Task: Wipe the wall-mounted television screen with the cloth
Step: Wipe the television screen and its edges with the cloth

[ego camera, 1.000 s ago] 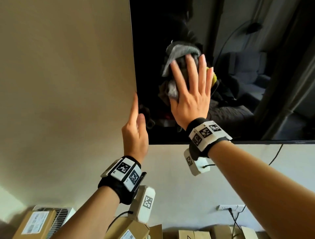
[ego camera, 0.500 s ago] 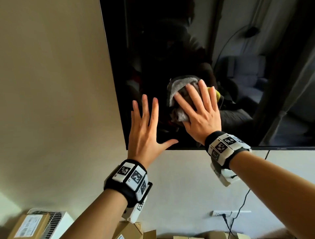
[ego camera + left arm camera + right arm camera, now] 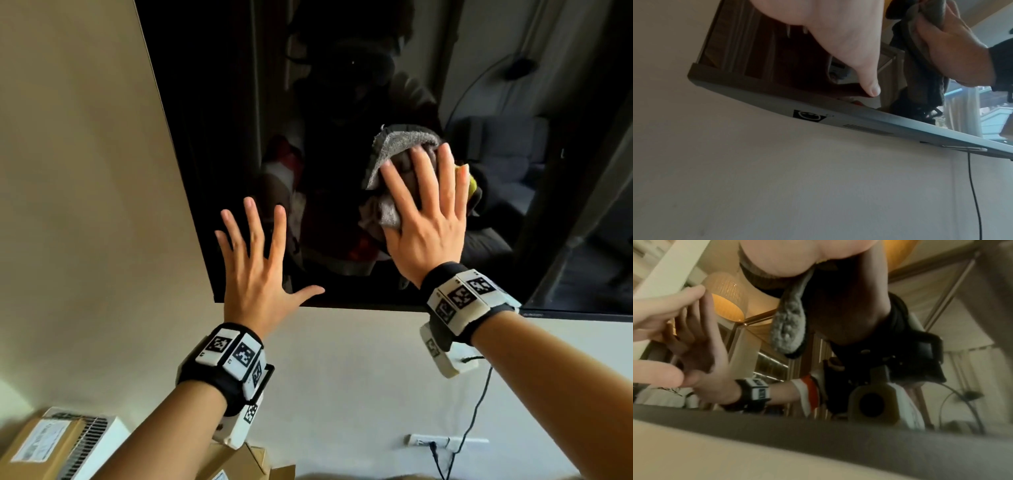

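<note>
Cloth: our crumpled grey terry cloth lies flat under our right hand, centre-right of the head view.
Right grip: fingers straight, pressing it onto the black wall-mounted television screen.
Left hand: splayed, holding nothing, at the screen's lower-left corner.

Beige wall, wall socket with cable, cardboard boxes below.

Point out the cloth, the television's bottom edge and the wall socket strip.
cloth (image 3: pixel 394 145): head view, grey upper fold above the right hand's fingers.
television (image 3: pixel 838 119): left wrist view, grey underside of the bottom edge.
wall socket strip (image 3: pixel 423 439): head view, white left part.
</note>
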A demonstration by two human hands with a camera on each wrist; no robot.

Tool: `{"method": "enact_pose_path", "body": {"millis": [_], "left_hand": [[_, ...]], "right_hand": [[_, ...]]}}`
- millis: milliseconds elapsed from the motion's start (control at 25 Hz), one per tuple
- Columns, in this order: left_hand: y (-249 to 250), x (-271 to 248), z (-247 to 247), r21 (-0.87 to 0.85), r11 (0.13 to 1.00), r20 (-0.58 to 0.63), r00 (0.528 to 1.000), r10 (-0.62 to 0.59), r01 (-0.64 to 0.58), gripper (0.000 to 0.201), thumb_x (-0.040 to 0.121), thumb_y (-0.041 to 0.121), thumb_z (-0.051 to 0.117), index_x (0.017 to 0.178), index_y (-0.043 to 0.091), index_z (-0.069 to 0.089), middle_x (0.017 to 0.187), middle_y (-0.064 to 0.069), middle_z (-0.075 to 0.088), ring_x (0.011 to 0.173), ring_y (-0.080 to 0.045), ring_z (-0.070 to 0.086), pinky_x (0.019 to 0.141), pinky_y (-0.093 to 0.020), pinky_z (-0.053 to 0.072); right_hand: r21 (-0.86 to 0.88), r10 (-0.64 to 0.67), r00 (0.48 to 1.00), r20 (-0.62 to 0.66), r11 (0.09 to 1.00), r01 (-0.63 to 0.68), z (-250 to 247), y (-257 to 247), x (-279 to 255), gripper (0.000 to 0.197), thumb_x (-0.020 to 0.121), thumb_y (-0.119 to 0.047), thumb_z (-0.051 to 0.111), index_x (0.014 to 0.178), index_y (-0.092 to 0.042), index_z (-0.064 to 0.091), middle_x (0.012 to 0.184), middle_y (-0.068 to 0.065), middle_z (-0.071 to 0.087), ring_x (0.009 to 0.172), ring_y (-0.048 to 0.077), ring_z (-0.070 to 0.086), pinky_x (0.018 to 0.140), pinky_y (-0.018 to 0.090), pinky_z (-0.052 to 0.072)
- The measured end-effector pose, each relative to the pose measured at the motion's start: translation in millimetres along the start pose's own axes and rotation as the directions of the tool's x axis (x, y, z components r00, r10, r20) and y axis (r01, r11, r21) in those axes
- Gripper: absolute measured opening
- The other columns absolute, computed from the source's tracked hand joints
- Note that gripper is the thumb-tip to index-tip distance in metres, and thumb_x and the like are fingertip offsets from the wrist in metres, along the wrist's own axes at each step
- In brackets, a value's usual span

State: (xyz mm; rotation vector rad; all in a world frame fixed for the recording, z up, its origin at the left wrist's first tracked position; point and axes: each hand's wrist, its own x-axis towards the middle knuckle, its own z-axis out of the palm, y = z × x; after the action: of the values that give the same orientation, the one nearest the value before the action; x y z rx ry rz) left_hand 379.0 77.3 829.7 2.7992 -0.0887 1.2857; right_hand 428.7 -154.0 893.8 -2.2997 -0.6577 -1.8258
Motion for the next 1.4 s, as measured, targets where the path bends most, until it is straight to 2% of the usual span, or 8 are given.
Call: {"method": "enact_pose_path", "body": {"millis": [200, 360, 480, 800, 920, 1080, 1240, 1400], "left_hand": [[3, -2, -3, 0.043, 0.999, 0.001, 1.000, -0.023, 0.023, 0.138, 0.059, 0.083, 0.064, 0.157, 0.012, -0.001, 0.160, -0.031, 0.004, 0.144, -0.057, 0.002, 0.115, -0.068, 0.014], [5, 1, -5, 0.071, 0.997, 0.019, 0.999, -0.035, 0.033, 0.139, 0.058, 0.085, 0.063, 0.157, 0.012, -0.001, 0.160, -0.031, 0.003, 0.144, -0.056, 0.002, 0.115, -0.068, 0.015], [21, -2, -14, -0.042, 0.995, 0.032, 0.995, -0.093, 0.094, 0.137, 0.057, 0.079, 0.070, 0.157, 0.014, 0.002, 0.160, -0.030, -0.003, 0.144, -0.057, -0.001, 0.113, -0.072, 0.012], [122, 48, -18, -0.138, 0.986, -0.020, 0.995, -0.099, 0.096, 0.148, 0.051, 0.092, 0.060, 0.155, 0.018, -0.016, 0.162, -0.024, -0.010, 0.143, -0.057, -0.010, 0.109, -0.074, 0.003], [120, 45, -12, -0.108, 0.989, -0.032, 0.994, -0.105, 0.101, 0.148, 0.051, 0.093, 0.058, 0.154, 0.017, -0.018, 0.162, -0.025, -0.009, 0.143, -0.058, -0.009, 0.108, -0.076, 0.005], [120, 45, -14, -0.101, 0.991, -0.046, 0.995, -0.093, 0.088, 0.145, 0.053, 0.093, 0.056, 0.156, 0.014, -0.008, 0.162, -0.026, -0.003, 0.143, -0.059, -0.003, 0.108, -0.077, 0.013], [120, 43, -17, -0.067, 0.993, -0.032, 0.994, -0.104, 0.101, 0.140, 0.056, 0.093, 0.053, 0.157, 0.009, 0.004, 0.162, -0.027, 0.001, 0.143, -0.060, 0.003, 0.107, -0.076, 0.020], [127, 40, -19, -0.020, 0.991, -0.035, 0.991, -0.131, 0.130, 0.136, 0.059, 0.092, 0.050, 0.157, 0.006, 0.010, 0.161, -0.028, 0.004, 0.142, -0.059, 0.008, 0.106, -0.074, 0.026]], "right_hand": [[-0.005, -0.212, 0.975, 0.073, 0.977, 0.213, -5, 12, -14, 0.052, 0.096, -0.032, 0.048, 0.146, -0.028, 0.035, 0.151, 0.008, 0.030, 0.142, 0.036, 0.019, 0.119, 0.050, 0.008], [0.029, 0.000, 1.000, 0.023, 1.000, -0.001, -7, 14, -10, 0.050, 0.097, -0.032, 0.045, 0.146, -0.026, 0.036, 0.151, 0.010, 0.029, 0.142, 0.039, 0.015, 0.119, 0.051, 0.003], [0.016, -0.257, 0.962, 0.094, 0.966, 0.257, -7, 17, -18, 0.048, 0.100, -0.035, 0.041, 0.147, -0.028, 0.035, 0.153, 0.007, 0.029, 0.143, 0.036, 0.018, 0.119, 0.050, 0.008], [-0.014, -0.098, 0.995, 0.006, 0.995, 0.098, -24, 50, 8, 0.047, 0.100, -0.035, 0.036, 0.146, -0.026, 0.036, 0.151, 0.011, 0.033, 0.142, 0.037, 0.019, 0.120, 0.050, 0.008], [-0.005, 0.147, 0.987, -0.073, 0.989, -0.147, -32, 71, 10, 0.048, 0.099, -0.031, 0.039, 0.146, -0.023, 0.035, 0.152, 0.015, 0.028, 0.141, 0.041, 0.015, 0.119, 0.050, 0.003], [-0.063, -0.212, 0.971, 0.111, 0.974, 0.220, -37, 87, -18, 0.052, 0.098, -0.035, 0.042, 0.148, -0.027, 0.028, 0.151, 0.009, 0.025, 0.142, 0.038, 0.017, 0.119, 0.050, 0.005], [-0.035, 0.017, 1.000, -0.018, 0.999, -0.018, -46, 111, -6, 0.047, 0.098, -0.031, 0.035, 0.145, -0.024, 0.034, 0.149, 0.011, 0.026, 0.141, 0.042, 0.017, 0.119, 0.052, 0.004], [-0.033, -0.257, 0.961, 0.099, 0.965, 0.261, -49, 118, -21, 0.052, 0.097, -0.035, 0.044, 0.147, -0.027, 0.032, 0.151, 0.008, 0.027, 0.142, 0.038, 0.019, 0.119, 0.051, 0.009]]}}
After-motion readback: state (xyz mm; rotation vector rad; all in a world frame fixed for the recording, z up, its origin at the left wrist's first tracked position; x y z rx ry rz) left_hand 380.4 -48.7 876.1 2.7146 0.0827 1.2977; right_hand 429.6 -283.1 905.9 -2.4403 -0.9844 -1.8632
